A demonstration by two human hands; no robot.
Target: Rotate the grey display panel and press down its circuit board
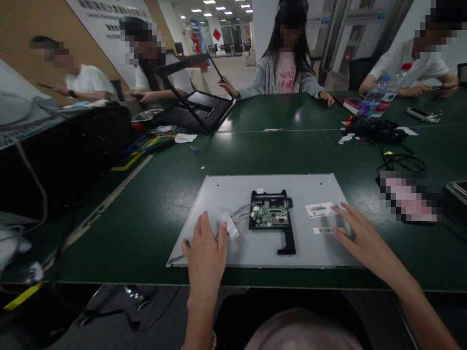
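Note:
A grey metal display panel [233, 194] lies flat on the green table before me. Near its middle sits a black plastic bracket [289, 240] framing a green circuit board [268, 217]. Thin cables [241, 214] run from the board's left side to a strip of white tape [230, 225]. My left hand [207, 250] is over the panel's left part, fingers apart, its thumb close to the tape; contact with the panel is unclear. At the right edge, my right hand [361, 238] reaches in with spread fingers beside two white labels [320, 209]. Neither hand holds anything.
Across the green table [255, 150], a person's hand [229, 88] touches a black frame [204, 109]. Several other people sit around. Plastic bottles [386, 92], black cables [379, 129] and a blurred pink object [408, 197] are on the right. Coloured wires [155, 141] lie at left.

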